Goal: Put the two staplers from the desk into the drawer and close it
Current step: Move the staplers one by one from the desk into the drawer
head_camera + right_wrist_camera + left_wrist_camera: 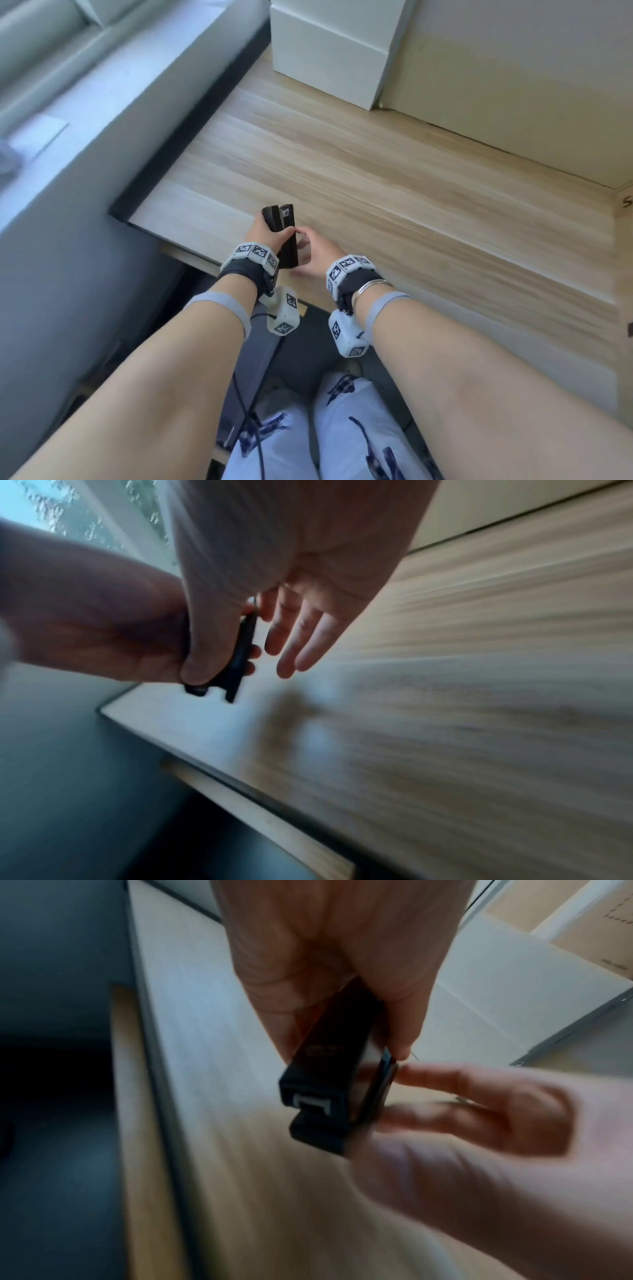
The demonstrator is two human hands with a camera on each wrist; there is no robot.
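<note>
My left hand [263,233] grips a black stapler [284,233] a little above the front left corner of the wooden desk [411,171]. In the left wrist view the stapler [325,1083] points its metal end at the camera. A thin black piece lies along its right side, and I cannot tell whether that is a second stapler. My right hand [315,250] is right beside it, thumb on the stapler [240,656] and fingers [291,642] straight. A pale wooden strip [257,813] juts out under the desk's front edge; the drawer itself is not plainly seen.
A white box [329,51] stands at the back of the desk against the wall. A pale window sill [68,102] runs along the left. My knees in patterned trousers [342,428] and dangling cables are below the desk edge.
</note>
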